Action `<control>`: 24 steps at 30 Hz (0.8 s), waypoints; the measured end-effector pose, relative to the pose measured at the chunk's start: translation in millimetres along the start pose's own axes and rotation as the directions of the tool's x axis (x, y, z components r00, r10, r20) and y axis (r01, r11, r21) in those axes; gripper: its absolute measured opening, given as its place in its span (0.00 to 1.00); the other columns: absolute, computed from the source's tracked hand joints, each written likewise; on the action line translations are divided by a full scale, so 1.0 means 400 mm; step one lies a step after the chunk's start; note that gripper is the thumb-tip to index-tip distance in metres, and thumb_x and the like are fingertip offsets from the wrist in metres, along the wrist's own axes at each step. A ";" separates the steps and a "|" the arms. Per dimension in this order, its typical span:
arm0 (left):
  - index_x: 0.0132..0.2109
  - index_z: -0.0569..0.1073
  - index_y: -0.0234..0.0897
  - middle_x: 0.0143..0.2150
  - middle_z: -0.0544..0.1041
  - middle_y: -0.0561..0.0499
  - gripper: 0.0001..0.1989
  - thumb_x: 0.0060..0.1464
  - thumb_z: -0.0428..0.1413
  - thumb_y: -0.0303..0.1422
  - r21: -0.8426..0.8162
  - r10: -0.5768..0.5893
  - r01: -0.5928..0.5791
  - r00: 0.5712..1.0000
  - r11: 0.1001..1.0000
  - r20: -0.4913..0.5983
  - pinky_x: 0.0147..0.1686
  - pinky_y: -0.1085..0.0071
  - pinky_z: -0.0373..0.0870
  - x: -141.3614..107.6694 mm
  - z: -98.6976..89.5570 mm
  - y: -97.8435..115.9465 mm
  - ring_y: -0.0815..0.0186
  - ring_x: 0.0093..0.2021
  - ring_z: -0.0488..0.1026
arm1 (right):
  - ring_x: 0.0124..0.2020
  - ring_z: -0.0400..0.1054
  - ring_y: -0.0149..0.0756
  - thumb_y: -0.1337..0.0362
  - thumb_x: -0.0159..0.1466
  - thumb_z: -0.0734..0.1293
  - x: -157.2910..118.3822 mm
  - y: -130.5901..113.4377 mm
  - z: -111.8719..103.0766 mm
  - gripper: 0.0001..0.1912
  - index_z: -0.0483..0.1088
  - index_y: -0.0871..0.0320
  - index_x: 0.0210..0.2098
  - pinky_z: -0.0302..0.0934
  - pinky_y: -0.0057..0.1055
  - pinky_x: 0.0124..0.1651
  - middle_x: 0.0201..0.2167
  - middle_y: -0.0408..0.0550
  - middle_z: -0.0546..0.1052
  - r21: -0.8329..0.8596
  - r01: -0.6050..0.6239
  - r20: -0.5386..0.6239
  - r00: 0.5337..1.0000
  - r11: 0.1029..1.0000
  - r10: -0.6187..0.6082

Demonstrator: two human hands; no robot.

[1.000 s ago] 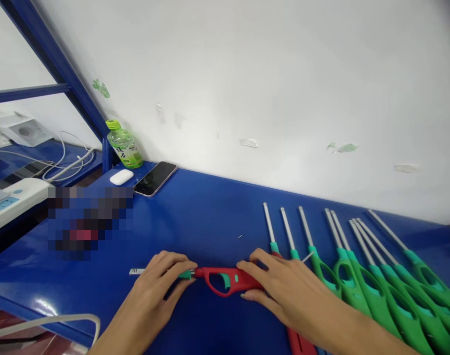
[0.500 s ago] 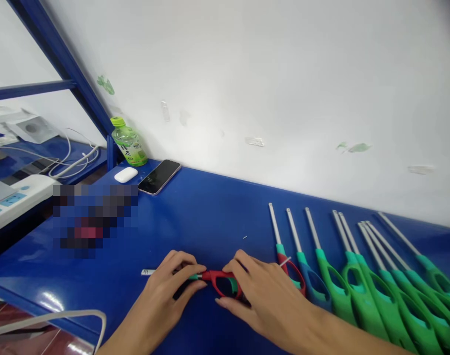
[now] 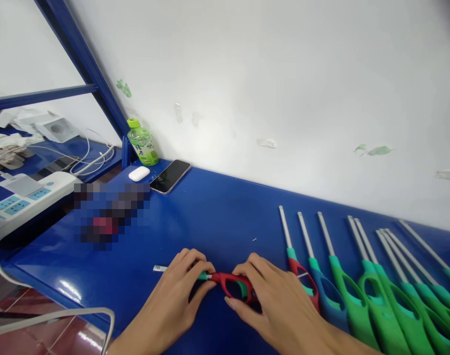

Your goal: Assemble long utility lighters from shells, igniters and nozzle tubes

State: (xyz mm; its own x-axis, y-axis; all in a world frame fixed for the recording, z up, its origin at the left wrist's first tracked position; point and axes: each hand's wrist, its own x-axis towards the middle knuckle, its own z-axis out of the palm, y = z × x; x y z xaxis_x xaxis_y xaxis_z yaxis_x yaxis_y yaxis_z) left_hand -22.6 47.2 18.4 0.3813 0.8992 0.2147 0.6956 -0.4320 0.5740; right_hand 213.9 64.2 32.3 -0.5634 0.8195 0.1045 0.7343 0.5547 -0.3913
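Observation:
A red utility lighter lies crosswise between my two hands, low over the blue table. My left hand is closed round its metal tube and teal collar; the slotted tip sticks out on the left. Between the collar and the red body, a short bit of bare metal shows. My right hand grips the handle behind the trigger loop, covering its rear end. Beyond the right hand's back, a thin pale rod shows by another red lighter; whether the hand holds it I cannot tell.
Blue and several green lighters lie in a row on the right. A tiny pin rests on the blue table. Further left are a phone, a white case, a bottle and a power strip.
The view has turned a little to the left, so everything sits further right. Both hands keep their hold on the red lighter, with little visible change in grip.

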 end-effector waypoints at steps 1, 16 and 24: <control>0.49 0.72 0.41 0.47 0.73 0.49 0.06 0.71 0.52 0.28 0.002 -0.002 0.002 1.000 1.000 0.005 0.45 0.63 0.74 -0.001 0.000 0.001 0.61 0.46 0.72 | 0.28 0.75 0.38 0.57 0.64 0.75 -0.001 -0.001 0.001 0.13 0.72 0.51 0.46 0.61 0.34 0.26 0.38 0.42 0.77 -0.005 0.004 -0.009 1.000 1.000 -0.004; 0.48 0.72 0.41 0.45 0.75 0.48 0.06 0.71 0.51 0.29 0.020 0.016 -0.016 0.999 1.000 -0.031 0.44 0.62 0.74 -0.003 0.016 -0.010 0.60 0.44 0.72 | 0.35 0.78 0.42 0.54 0.67 0.72 -0.009 -0.003 0.019 0.11 0.72 0.51 0.45 0.63 0.31 0.25 0.38 0.44 0.78 -0.060 0.014 -0.099 0.995 0.998 -0.020; 0.49 0.73 0.41 0.46 0.75 0.49 0.05 0.72 0.52 0.31 0.020 0.042 -0.041 0.998 0.999 -0.047 0.45 0.62 0.74 -0.006 0.016 -0.019 0.61 0.44 0.72 | 0.38 0.79 0.41 0.46 0.72 0.67 -0.011 -0.016 -0.051 0.18 0.71 0.53 0.51 0.68 0.31 0.28 0.42 0.47 0.79 -0.032 0.070 -0.189 0.979 0.997 -0.075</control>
State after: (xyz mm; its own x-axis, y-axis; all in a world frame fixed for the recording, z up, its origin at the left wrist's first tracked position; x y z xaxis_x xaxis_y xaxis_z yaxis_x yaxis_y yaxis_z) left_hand -24.9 47.8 8.5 0.3811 0.8827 0.2750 0.6915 -0.4696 0.5489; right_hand 219.3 59.7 52.9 -0.5356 0.7878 0.3042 0.7046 0.6154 -0.3532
